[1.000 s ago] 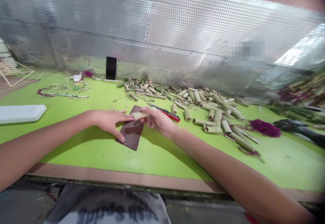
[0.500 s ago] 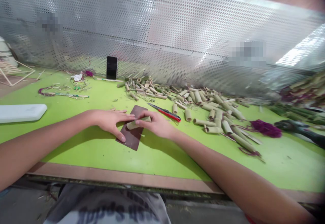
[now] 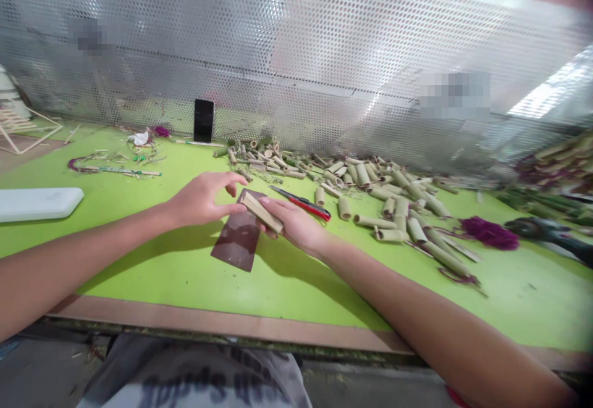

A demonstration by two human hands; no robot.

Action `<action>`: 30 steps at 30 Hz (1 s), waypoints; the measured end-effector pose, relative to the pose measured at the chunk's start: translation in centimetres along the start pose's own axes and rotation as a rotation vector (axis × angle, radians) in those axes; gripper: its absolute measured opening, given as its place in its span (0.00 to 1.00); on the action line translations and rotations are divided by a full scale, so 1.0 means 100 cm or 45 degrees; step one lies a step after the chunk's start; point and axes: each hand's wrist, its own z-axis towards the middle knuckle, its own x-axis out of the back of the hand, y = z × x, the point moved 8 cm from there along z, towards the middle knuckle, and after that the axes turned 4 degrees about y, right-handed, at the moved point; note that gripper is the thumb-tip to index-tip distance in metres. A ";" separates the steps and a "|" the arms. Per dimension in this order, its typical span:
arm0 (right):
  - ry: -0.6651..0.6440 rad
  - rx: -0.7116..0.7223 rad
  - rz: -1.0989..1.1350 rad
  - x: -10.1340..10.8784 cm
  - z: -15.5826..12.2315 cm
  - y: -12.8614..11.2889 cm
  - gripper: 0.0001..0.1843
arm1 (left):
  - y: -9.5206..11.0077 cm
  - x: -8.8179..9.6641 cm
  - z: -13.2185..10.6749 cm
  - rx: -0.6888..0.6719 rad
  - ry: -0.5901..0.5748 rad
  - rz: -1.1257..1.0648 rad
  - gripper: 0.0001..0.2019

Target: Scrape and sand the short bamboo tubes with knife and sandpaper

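A short pale bamboo piece (image 3: 262, 212) is gripped in my right hand (image 3: 296, 223), tilted above the sandpaper. My left hand (image 3: 204, 198) is raised at the other end of it, thumb and fingers apart, the thumb tip close to the bamboo; whether it touches I cannot tell. Beneath both hands the dark brown sheet of sandpaper (image 3: 236, 244) lies on the green tabletop (image 3: 185, 284). Just beyond my right hand rests a red and black utility knife (image 3: 308, 207) with its blade out.
Many cut bamboo tubes (image 3: 361, 176) lie heaped at the back and right. Purple yarn (image 3: 490, 233) and a dark power tool (image 3: 551, 235) are far right. A phone (image 3: 204, 121) leans on the perforated metal screen (image 3: 278, 56). A white case (image 3: 39, 204) sits left.
My left hand has lifted off the sandpaper, its fingers now apart. My right hand has raised the bamboo piece from the sheet and turned it.
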 end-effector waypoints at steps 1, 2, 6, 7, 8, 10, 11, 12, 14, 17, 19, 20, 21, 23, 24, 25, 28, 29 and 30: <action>-0.010 -0.019 0.078 -0.002 0.000 0.001 0.20 | 0.003 0.002 0.000 -0.022 0.049 -0.020 0.18; -0.017 -0.039 0.141 -0.005 -0.001 0.001 0.20 | 0.006 0.004 0.000 -0.035 0.087 -0.043 0.15; -0.005 -0.074 0.242 -0.007 -0.004 0.000 0.23 | 0.013 0.006 -0.002 -0.023 0.181 -0.138 0.08; -0.009 -0.070 0.231 -0.008 -0.005 0.000 0.24 | 0.013 0.006 -0.002 -0.019 0.198 -0.147 0.08; -0.010 -0.059 0.208 -0.007 -0.006 -0.001 0.24 | 0.014 0.006 -0.003 -0.017 0.213 -0.151 0.08; -0.004 -0.029 0.160 -0.007 -0.006 -0.001 0.23 | 0.014 0.006 -0.003 -0.022 0.231 -0.153 0.08; 0.000 -0.014 0.145 -0.006 -0.007 -0.002 0.22 | 0.014 0.006 -0.003 -0.024 0.235 -0.154 0.08; 0.004 0.000 0.139 -0.006 -0.007 -0.001 0.22 | 0.013 0.006 -0.003 -0.022 0.236 -0.153 0.08; 0.000 0.017 0.146 -0.007 -0.006 -0.001 0.21 | 0.012 0.005 -0.004 -0.011 0.237 -0.137 0.08; 0.003 0.036 0.160 -0.009 -0.005 -0.001 0.20 | 0.011 0.005 -0.004 0.001 0.246 -0.091 0.09; 0.013 0.043 0.164 -0.009 -0.005 0.000 0.19 | 0.010 0.005 -0.005 0.004 0.259 -0.075 0.09; 0.017 0.044 0.165 -0.009 -0.004 0.000 0.19 | 0.009 0.005 -0.005 0.010 0.265 -0.074 0.09; 0.020 0.045 0.168 -0.009 -0.004 0.000 0.19 | 0.008 0.005 -0.005 0.019 0.271 -0.077 0.09; 0.022 0.044 0.176 -0.010 -0.004 0.000 0.19 | 0.005 0.005 -0.005 0.047 0.275 -0.094 0.10; 0.021 0.043 0.181 -0.010 -0.005 0.000 0.19 | 0.004 0.005 -0.005 0.061 0.273 -0.106 0.10; 0.020 0.042 0.185 -0.010 -0.005 0.000 0.19 | 0.003 0.005 -0.004 0.073 0.271 -0.118 0.10; 0.023 0.047 0.184 -0.010 -0.005 -0.001 0.19 | 0.002 0.005 -0.005 0.097 0.268 -0.140 0.10; 0.024 0.052 0.176 -0.010 -0.005 -0.002 0.18 | 0.002 0.005 -0.005 0.104 0.268 -0.146 0.11; 0.025 0.058 0.164 -0.010 -0.005 -0.002 0.18 | 0.002 0.005 -0.005 0.111 0.268 -0.155 0.11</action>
